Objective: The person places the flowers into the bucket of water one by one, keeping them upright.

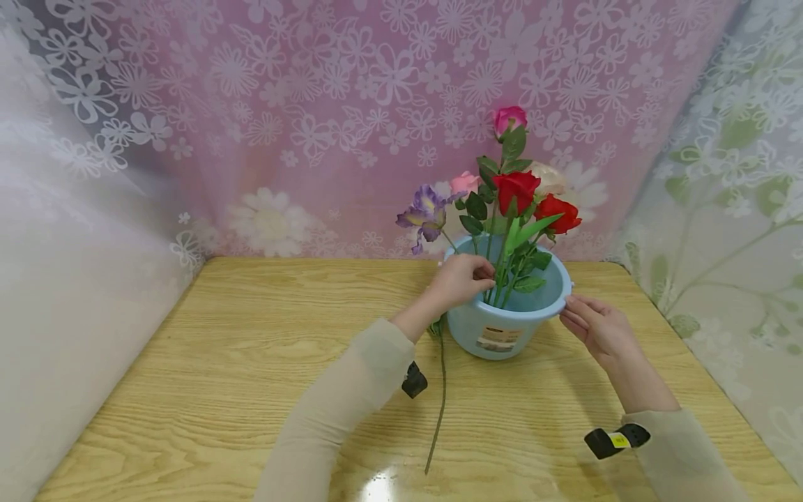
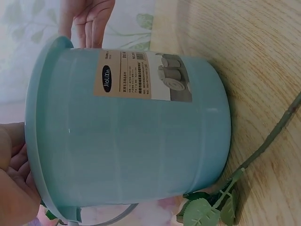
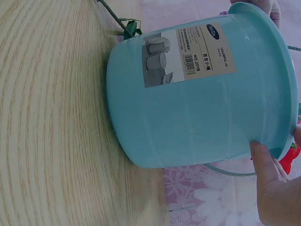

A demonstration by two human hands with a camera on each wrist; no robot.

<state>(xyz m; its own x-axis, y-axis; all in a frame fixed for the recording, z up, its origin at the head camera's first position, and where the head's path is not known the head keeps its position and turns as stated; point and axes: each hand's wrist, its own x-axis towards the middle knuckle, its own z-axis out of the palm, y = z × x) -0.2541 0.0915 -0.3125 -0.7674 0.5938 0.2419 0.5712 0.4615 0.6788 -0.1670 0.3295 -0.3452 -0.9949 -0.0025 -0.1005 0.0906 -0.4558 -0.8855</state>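
A light blue plastic bucket [image 1: 495, 333] stands upright on the table, with several artificial flowers in it. They include red roses [image 1: 516, 192], a purple iris [image 1: 426, 215] and a bright pink rose [image 1: 510, 120]. My left hand [image 1: 463, 280] reaches over the bucket's near left rim, its curled thumb and fingers pinching at the green stems [image 1: 500, 279]; the fingertips are partly hidden among them. At the right side of the rim, my right hand [image 1: 596, 326] touches the bucket with mostly straight fingers. In the right wrist view its fingers [image 3: 265, 162] lie against the outer wall.
Left of the bucket, another flower stem [image 1: 442, 390] lies on the wooden table [image 1: 270, 362], its leafy end [image 2: 207, 212] by the bucket's base. A pink floral curtain [image 1: 351, 139] hangs behind the table, and pale patterned cloth [image 1: 740, 265] stands to the right.
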